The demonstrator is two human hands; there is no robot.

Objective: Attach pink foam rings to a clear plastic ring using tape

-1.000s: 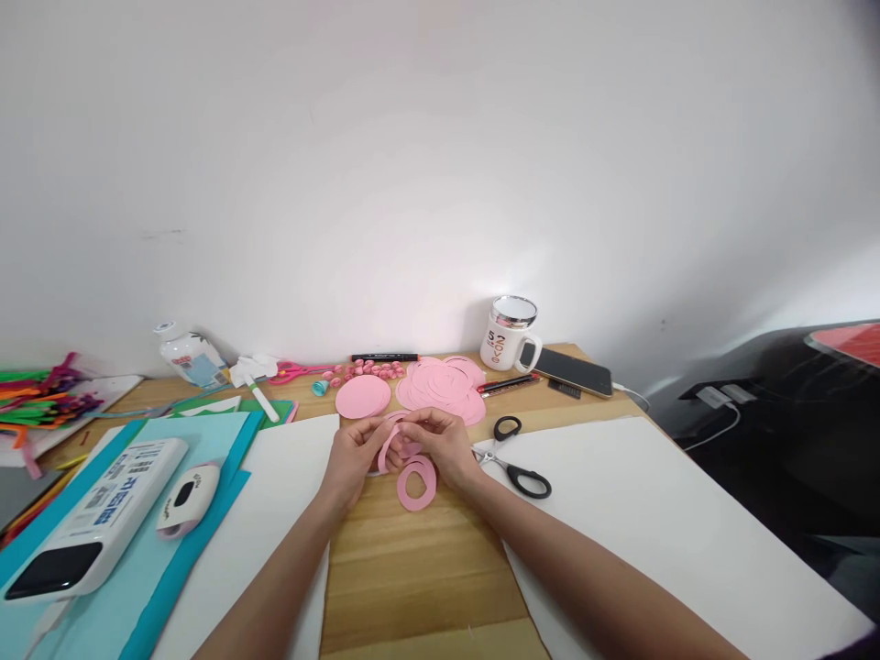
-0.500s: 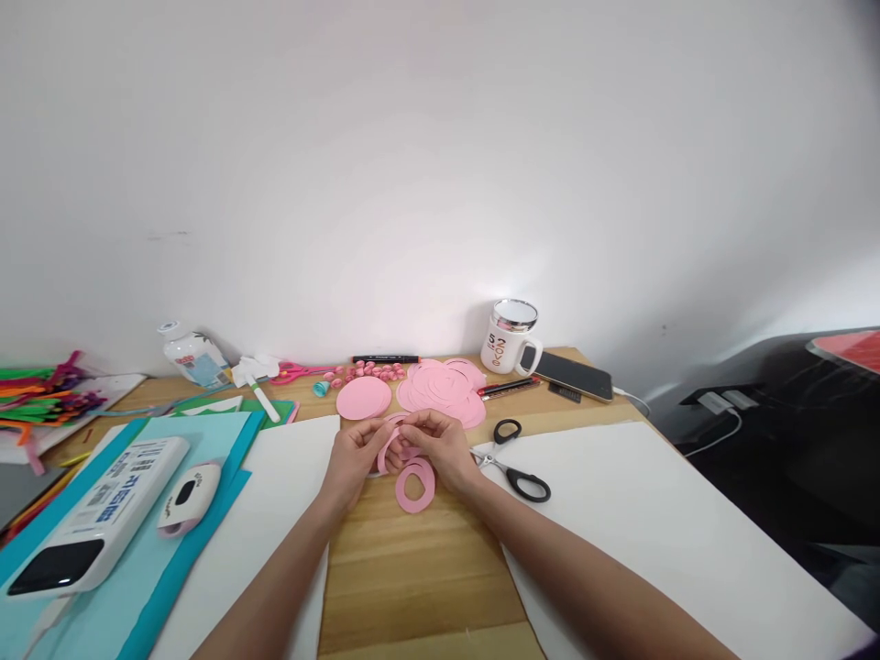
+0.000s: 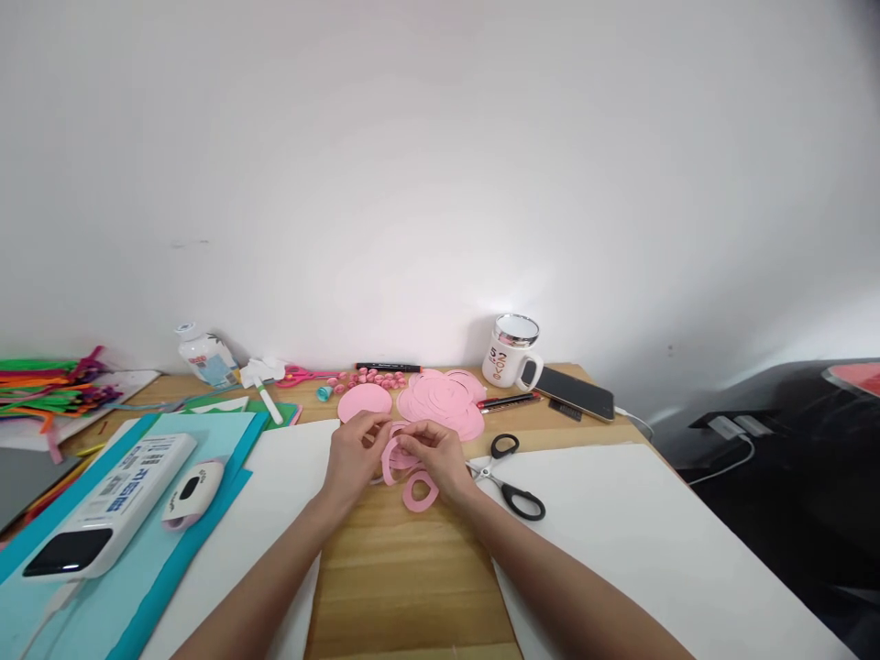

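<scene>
Between my two hands is a curled strip of pink paper (image 3: pixel 389 461). My left hand (image 3: pixel 356 451) pinches it from the left, fingertips together. From the other side my right hand (image 3: pixel 437 455) holds it between thumb and forefinger. Just below the fingers a pink paper ring (image 3: pixel 421 493) lies on the wooden table. Black-handled scissors (image 3: pixel 512 477) rest right of my right hand, their blades partly hidden by it. Beyond my hands are a small stack of pink paper circles (image 3: pixel 365 401) and a larger spread of pink circle cutouts (image 3: pixel 440 401).
A white mug (image 3: pixel 512 353) stands at the back beside a phone (image 3: pixel 576 392) on a cable. White sheets (image 3: pixel 619 513) cover both sides. On the left, a white power bank (image 3: pixel 114 504) and a small white device (image 3: pixel 194 493) lie on blue paper. A bottle (image 3: pixel 206 356) leans by the wall.
The view has shifted slightly. Both hands stay at the same spot, and the pink strip between them has turned a little, with more of its loop showing.
</scene>
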